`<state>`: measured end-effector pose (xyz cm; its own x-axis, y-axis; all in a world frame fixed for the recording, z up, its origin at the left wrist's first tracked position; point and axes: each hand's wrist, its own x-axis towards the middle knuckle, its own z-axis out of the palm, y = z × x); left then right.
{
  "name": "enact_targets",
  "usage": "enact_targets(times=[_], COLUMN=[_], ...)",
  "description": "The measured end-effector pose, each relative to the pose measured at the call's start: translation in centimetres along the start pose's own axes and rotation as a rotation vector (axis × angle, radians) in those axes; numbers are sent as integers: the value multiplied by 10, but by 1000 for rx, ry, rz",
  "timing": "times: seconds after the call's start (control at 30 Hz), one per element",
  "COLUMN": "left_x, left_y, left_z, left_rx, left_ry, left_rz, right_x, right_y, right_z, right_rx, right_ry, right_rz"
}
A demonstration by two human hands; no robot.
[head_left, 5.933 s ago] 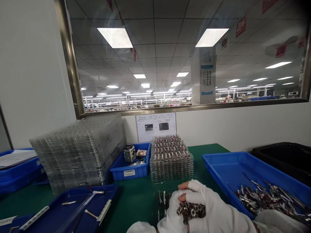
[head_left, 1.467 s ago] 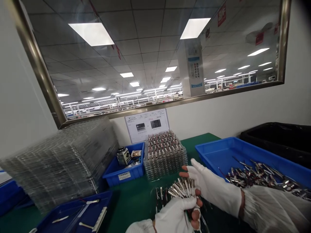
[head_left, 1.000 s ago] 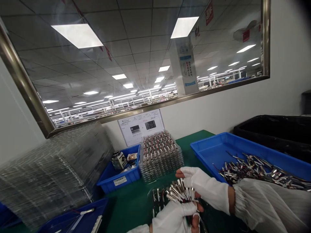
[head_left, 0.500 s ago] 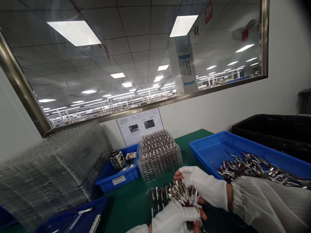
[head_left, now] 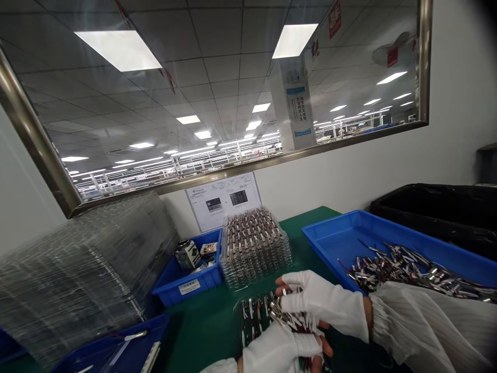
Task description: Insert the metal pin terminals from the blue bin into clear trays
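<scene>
Several small silver cylinders with thin red, white and dark wires (head_left: 300, 322) are bunched between my hands. My left hand (head_left: 280, 348), in a white fingerless glove, is closed around the bunch from below, its bare fingertips showing on the right side. From above, my right hand (head_left: 324, 303), gloved the same way, curls its fingers over the bunch and grips it. Partly under the left hand lies a clear plastic tray (head_left: 237, 311) with rows of the same wired parts (head_left: 251, 313). The hands cover most of that tray.
A stack of filled clear trays (head_left: 256, 259) stands behind my hands. To the right, a blue bin (head_left: 330, 223) holds loose wired parts. A small blue box (head_left: 190, 287), a blue tray (head_left: 155, 326) and tall stacked clear trays (head_left: 89, 264) are left. A black bin (head_left: 435, 194) stands far right.
My right hand has moved slightly down over the bunch and its fingers cover more of the cylinders. The left hand stays nearly in place.
</scene>
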<state>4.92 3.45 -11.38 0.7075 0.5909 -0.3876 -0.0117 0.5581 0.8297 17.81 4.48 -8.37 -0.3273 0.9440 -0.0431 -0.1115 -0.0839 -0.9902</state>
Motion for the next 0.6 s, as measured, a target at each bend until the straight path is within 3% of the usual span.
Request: enact_targets(times=[0.13, 0.3, 0.5, 0.6], left_x=[-1, -3, -1, -1], left_y=[2, 4, 1, 2], left_z=[2, 5, 0, 1], left_rx=[12, 42, 111, 96], left_ry=[-27, -18, 25, 26], left_rz=[1, 11, -35, -58], right_x=[4, -9, -6, -1], right_y=[2, -17, -7, -2], right_z=[-4, 0, 6, 5], right_rx=[80, 64, -88, -145], right_ry=[5, -15, -36, -52], right_rz=[24, 92, -113, -120])
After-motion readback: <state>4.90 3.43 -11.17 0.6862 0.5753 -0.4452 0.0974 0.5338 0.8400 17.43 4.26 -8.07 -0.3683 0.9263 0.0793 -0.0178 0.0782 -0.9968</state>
